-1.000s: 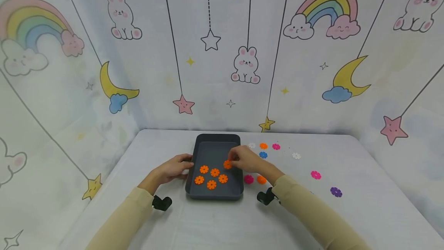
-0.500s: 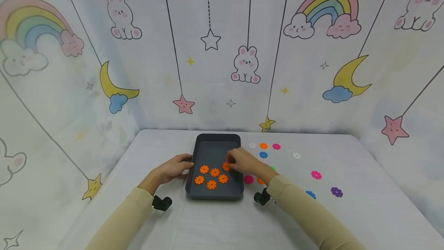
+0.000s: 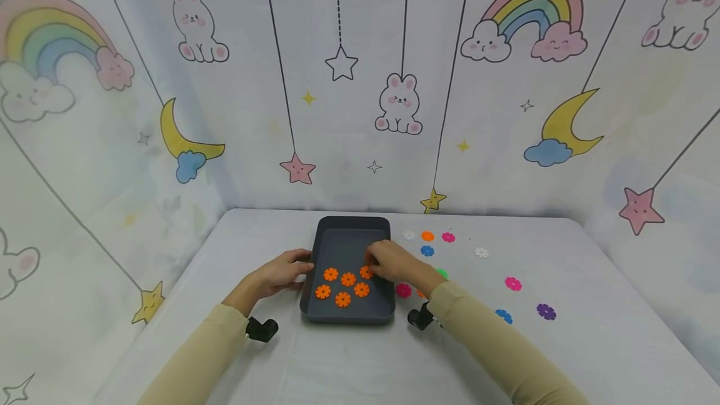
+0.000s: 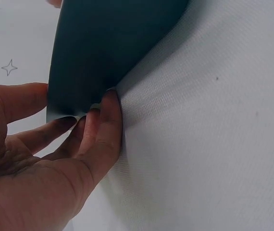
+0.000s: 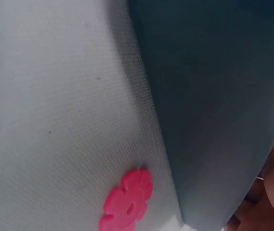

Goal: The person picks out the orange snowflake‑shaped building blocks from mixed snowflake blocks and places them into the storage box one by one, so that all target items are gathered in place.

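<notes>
A dark grey rectangular tray (image 3: 349, 316) stands on the white table, with several orange flower-shaped plastic discs (image 3: 342, 299) lying spread over its near half. My left hand (image 3: 280, 272) holds the tray's left side, one finger at the rim and the other fingertips against the outer wall in the left wrist view. Over the tray's right side, my right hand (image 3: 394, 261) pinches another orange flower-shaped disc (image 3: 365, 272) close to the tray floor. Its fingertips are partly hidden in the head view, and the tray wall (image 5: 209, 106) hides most of that hand in the right wrist view.
Right of the tray lie loose flower-shaped discs: pink (image 3: 403, 290), green (image 3: 441, 274), blue (image 3: 427, 250), white (image 3: 480, 252), purple (image 3: 545, 311) and orange (image 3: 427, 236). A cartoon-printed cloth (image 3: 337, 142) hangs behind the table.
My right hand has shifted slightly left and its orange disc has come lower and nearer the others. The green and blue discs by the right forearm have come into view. The left hand stays put.
</notes>
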A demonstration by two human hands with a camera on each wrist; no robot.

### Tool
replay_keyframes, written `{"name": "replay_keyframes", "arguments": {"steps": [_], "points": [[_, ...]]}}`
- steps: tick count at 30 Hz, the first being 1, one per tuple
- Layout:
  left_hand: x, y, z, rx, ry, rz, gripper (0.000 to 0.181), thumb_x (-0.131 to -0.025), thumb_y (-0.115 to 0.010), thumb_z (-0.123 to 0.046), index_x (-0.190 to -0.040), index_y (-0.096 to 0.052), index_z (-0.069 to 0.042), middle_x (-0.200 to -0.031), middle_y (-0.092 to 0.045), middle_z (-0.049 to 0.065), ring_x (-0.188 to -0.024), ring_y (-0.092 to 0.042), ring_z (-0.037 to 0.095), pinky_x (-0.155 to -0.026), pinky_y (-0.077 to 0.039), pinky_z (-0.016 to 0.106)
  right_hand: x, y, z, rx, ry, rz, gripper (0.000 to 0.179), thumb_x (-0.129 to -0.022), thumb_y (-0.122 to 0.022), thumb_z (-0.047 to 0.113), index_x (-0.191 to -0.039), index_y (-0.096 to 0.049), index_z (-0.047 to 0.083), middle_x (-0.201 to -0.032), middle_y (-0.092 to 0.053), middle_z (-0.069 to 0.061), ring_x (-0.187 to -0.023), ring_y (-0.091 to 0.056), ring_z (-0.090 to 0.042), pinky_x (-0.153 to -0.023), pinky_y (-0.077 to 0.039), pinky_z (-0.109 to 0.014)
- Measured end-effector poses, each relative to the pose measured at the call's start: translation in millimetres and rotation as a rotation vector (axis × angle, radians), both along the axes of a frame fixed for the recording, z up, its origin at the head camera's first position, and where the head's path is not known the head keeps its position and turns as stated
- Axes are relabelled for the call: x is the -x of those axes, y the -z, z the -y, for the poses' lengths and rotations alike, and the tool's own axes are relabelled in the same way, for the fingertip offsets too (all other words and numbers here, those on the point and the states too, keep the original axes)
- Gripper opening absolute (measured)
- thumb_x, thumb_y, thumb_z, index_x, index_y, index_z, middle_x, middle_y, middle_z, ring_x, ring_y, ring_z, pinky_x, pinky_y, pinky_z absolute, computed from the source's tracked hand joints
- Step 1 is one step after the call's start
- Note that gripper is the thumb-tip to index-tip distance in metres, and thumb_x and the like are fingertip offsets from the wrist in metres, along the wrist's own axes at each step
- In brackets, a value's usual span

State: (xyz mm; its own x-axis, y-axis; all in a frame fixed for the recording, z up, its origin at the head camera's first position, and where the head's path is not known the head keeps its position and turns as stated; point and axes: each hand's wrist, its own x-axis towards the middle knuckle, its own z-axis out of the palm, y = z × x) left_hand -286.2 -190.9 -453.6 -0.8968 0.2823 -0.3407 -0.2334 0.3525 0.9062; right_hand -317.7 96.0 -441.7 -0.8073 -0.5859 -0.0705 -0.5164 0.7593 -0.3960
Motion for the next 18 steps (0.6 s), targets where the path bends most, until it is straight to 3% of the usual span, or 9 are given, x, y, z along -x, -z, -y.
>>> {"name": "replay_keyframes", "arguments": {"steps": [9, 18], "points": [[-1.2, 0.0, 0.1, -0.008, 0.001, 0.003, 0.055, -0.107, -0.052, -0.012, -0.156, -0.033, 0.003, -0.160, -0.034, 0.026, -0.138, -0.047, 0.039, -0.102, -0.054, 0.051, -8.3, -16.7, -15.8, 0.105, -0.028, 0.010, 0.026, -0.098, -0.070, 0.011, -0.121, -0.067, 0.000, -0.113, -0.068, -0.008, -0.105, -0.064, -0.021, -0.096, -0.057, -0.038], [0.2, 0.9, 0.6, -0.006, 0.004, 0.003, 0.056, -0.107, -0.053, -0.013, -0.156, -0.032, 0.003, -0.160, -0.034, 0.026, -0.140, -0.046, 0.040, -0.103, -0.053, 0.051, -24.6, -40.8, -52.4, 0.226, -0.012, 0.052, 0.030, -0.099, -0.069, 0.018, -0.123, -0.067, 0.001, -0.115, -0.068, -0.006, -0.110, -0.062, -0.028, -0.097, -0.056, -0.046]]}}
